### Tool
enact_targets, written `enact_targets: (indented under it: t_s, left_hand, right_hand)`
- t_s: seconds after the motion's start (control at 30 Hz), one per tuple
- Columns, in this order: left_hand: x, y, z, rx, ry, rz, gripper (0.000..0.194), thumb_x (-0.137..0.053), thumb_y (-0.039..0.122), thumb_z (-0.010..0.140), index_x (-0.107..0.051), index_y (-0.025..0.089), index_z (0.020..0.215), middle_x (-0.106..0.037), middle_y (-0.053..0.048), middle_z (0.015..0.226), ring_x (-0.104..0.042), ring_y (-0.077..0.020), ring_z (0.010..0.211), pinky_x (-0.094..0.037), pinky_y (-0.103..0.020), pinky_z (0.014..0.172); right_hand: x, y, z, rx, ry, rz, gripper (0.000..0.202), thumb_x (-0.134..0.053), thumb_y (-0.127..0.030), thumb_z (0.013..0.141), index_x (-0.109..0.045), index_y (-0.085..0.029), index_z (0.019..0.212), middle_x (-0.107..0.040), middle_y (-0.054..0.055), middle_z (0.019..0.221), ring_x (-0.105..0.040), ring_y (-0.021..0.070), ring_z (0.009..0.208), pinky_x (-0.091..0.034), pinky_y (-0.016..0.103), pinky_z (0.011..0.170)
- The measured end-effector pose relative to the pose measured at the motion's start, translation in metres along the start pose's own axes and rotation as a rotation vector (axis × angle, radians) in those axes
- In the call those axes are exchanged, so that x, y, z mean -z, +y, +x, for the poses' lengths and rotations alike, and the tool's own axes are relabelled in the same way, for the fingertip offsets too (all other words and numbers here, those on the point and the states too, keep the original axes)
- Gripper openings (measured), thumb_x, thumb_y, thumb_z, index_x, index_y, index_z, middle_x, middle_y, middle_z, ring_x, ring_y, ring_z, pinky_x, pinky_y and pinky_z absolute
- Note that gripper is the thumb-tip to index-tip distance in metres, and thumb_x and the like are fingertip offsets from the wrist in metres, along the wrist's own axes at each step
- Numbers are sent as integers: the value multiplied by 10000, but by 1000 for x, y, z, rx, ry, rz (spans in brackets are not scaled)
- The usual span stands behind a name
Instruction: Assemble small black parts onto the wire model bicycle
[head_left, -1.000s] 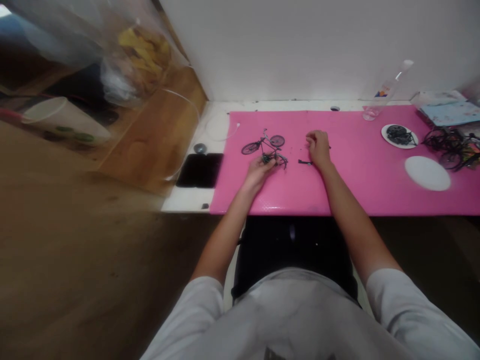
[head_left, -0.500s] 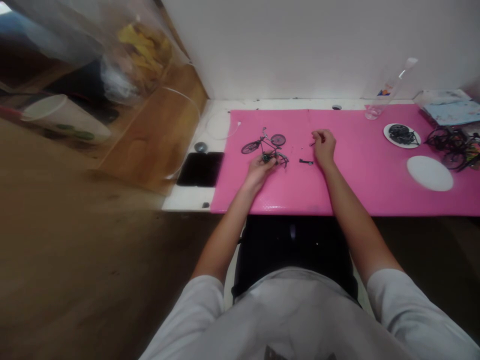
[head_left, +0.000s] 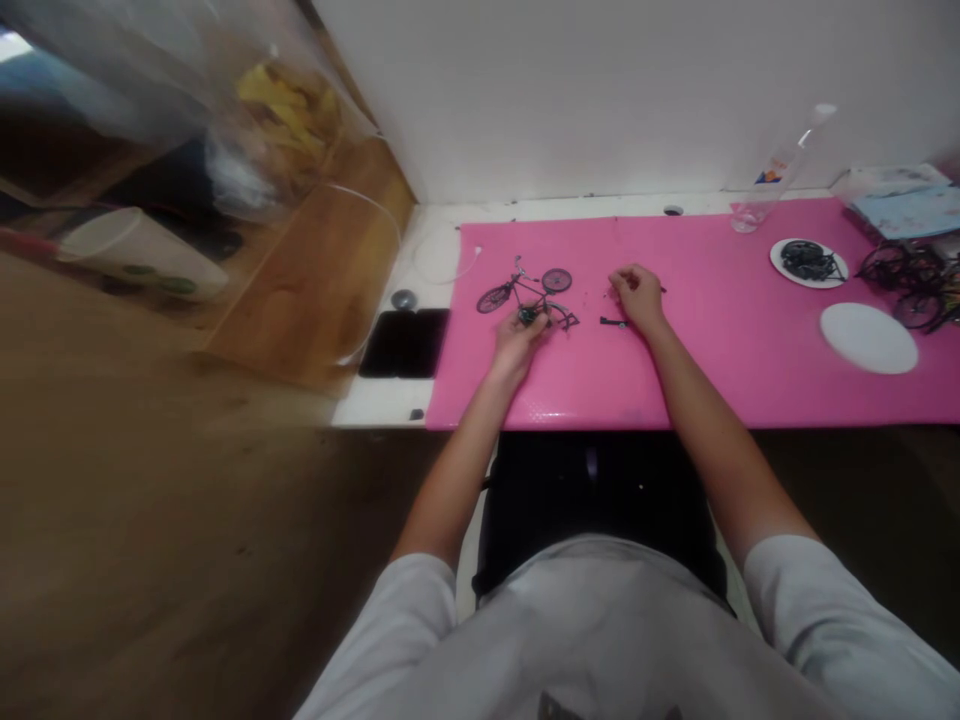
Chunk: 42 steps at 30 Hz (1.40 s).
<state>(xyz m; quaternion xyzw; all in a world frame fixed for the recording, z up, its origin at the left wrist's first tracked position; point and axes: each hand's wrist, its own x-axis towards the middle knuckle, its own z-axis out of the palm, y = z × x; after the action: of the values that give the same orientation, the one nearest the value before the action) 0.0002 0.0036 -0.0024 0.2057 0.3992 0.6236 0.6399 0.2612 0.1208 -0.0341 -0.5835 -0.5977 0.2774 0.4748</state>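
A small black model bicycle (head_left: 529, 288) lies tilted over the pink mat (head_left: 570, 385), its two spoked wheels pointing away from me. My left hand (head_left: 520, 340) is closed on its near part, thumb and fingers pinching the dark frame. To the right, my right hand (head_left: 637, 295) is over the mat with its fingertips drawn together; whatever sits between them is too small to make out. Just left of that hand's wrist lies a short black part (head_left: 613, 322). Tiny specks rest on the mat between the hands.
A clear bottle (head_left: 780, 175) stands at the back right. Nearby are a white plate of black parts (head_left: 778, 262), a white disc (head_left: 868, 338) and more black model bicycles (head_left: 911, 285). Dark flat objects (head_left: 405, 343) and a cable lie left.
My right hand has moved slightly left, toward the tiny specks. The bicycle has turned a little in my left hand. The whole view has shifted slightly.
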Motion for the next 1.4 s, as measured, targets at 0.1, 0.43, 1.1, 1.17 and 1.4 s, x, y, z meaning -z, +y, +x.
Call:
enact_targets:
  t_s: [0.1,0.43,1.1,1.17,1.4]
  left_hand:
    - [2,-2,3,-8,11,17,260,-824,-19,981,-816,166,1163,-871,-63,1117,-852,-191,1142,-678,-379,1163]
    - [19,-10,15,-326,69,297,380,-962,79,847,-818,173,1186,-864,-96,1172,-834,-186,1096,-641,-307,1112]
    - [-34,-10,106,-200,-125,166,415,-967,88,869,-797,201,1230,-884,-69,1149,-837,-162,968,-662,-294,944]
    - [-37,-16,107,-135,-183,77,374,-940,56,889,-800,181,1212,-887,-73,1133,-845,-170,974,-666,-324,1013]
    - [-27,-23,106,-83,-250,51,411,-974,38,853,-840,166,1220,-887,-94,1157,-858,-239,1174,-602,-435,1247]
  right_hand:
    - [-2,3,0,13,-15,23,94,-703,-299,1082,-765,-230,1084,-819,72,950,-768,224,778,-683,414,840]
    - [-1,0,1,87,-36,-35,324,-712,-205,1031,-894,-141,1291,-905,165,1207,-851,282,1083,-696,471,1071]
    - [-4,3,4,290,-196,-273,242,-714,-191,996,-942,-217,1073,-910,141,1157,-798,356,1111,-605,597,1168]
    - [-4,3,6,311,-224,-322,240,-714,-188,988,-942,-220,1056,-892,143,1103,-767,354,1067,-605,596,1134]
    - [-14,-1,0,311,-241,-415,218,-737,-222,1002,-937,-204,1088,-766,176,1058,-659,395,1125,-573,629,1118]
